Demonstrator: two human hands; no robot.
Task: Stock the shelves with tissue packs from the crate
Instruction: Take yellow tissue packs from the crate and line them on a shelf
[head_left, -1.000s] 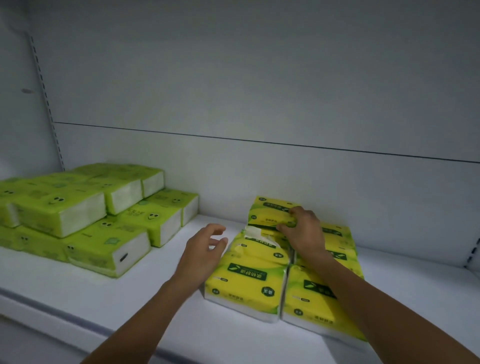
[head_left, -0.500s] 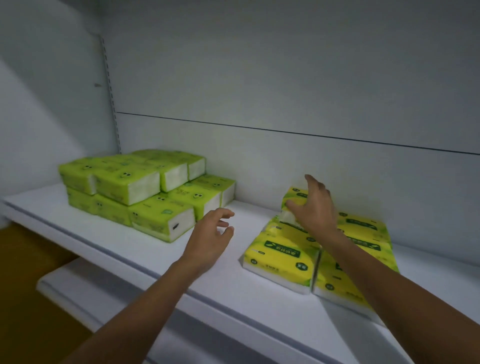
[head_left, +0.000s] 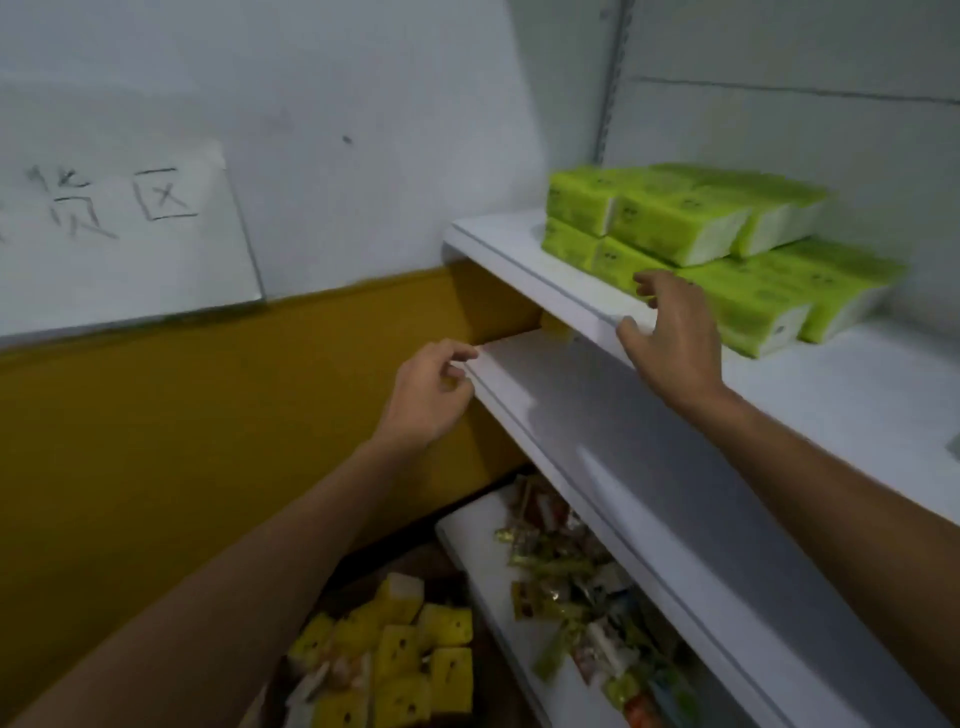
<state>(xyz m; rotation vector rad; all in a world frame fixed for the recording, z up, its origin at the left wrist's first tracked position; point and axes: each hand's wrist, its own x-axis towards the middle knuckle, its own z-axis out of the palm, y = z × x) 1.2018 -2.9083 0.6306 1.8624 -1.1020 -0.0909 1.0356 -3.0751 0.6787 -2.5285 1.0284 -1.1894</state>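
Note:
Green tissue packs (head_left: 717, 244) are stacked in two layers at the left end of the upper white shelf (head_left: 831, 395). My right hand (head_left: 670, 332) hovers empty in front of that stack, over the shelf's front edge, fingers loosely spread. My left hand (head_left: 431, 395) hangs empty with loosely curled fingers beside the left end of the middle shelf (head_left: 623, 447). Yellow tissue packs (head_left: 395, 660) stand packed together low down at the bottom, in a crate whose walls are barely visible. The yellow packs seen on the upper shelf earlier are out of view.
A lower shelf (head_left: 462, 530) carries a heap of small snack wrappers (head_left: 576, 582). To the left is a wall, white above and yellow (head_left: 182, 441) below, with a white paper sign (head_left: 119, 234) bearing handwritten characters. A slotted shelf upright (head_left: 610, 78) runs up the corner.
The view has swung left and down, bringing the wall, lower shelves and crate into sight. My right hand has let go of the yellow packs and come back to the shelf edge.

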